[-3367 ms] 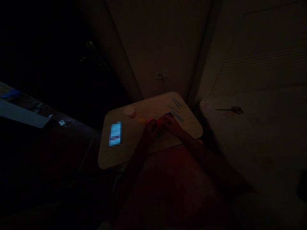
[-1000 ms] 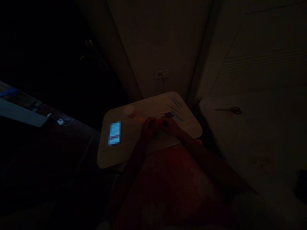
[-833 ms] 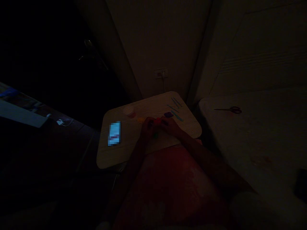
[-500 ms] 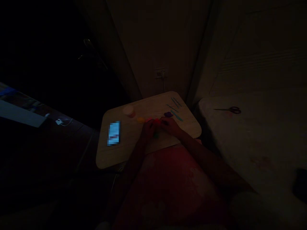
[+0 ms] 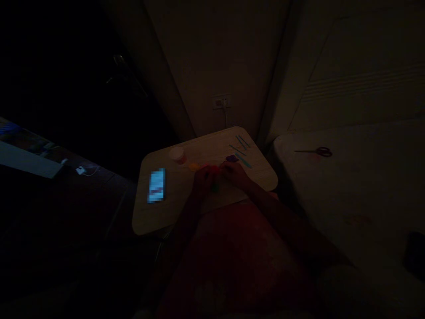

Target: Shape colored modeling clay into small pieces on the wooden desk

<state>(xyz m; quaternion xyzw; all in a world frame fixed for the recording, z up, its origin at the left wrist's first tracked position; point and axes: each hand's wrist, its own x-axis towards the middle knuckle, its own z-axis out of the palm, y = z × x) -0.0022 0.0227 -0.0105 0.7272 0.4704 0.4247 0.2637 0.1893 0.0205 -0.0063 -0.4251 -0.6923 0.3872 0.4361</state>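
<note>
In the dim head view, my left hand (image 5: 203, 178) and my right hand (image 5: 235, 173) meet over a small table, fingers curled inward. Between them shows a bright red lump (image 5: 215, 169) of what looks like modelling clay, held by both hands and partly covered by the fingers. An orange lump (image 5: 194, 167) lies just left of the red one. Below the fingertips sits a green lump (image 5: 215, 188). A purple lump (image 5: 231, 158) rests beyond my right hand. Darkness hides the finger details.
On the wooden table (image 5: 181, 206) are a lidded tub (image 5: 178, 155), a lit phone (image 5: 156, 186) and several thin teal tools (image 5: 244, 160). Scissors (image 5: 318, 152) lie on a pale surface (image 5: 332, 186) at the right. A wall socket (image 5: 221, 102) holds a plug behind the table.
The view has shifted slightly. Both hands stay close together on the red clay, with only small finger movement; a little more of the green lump shows.
</note>
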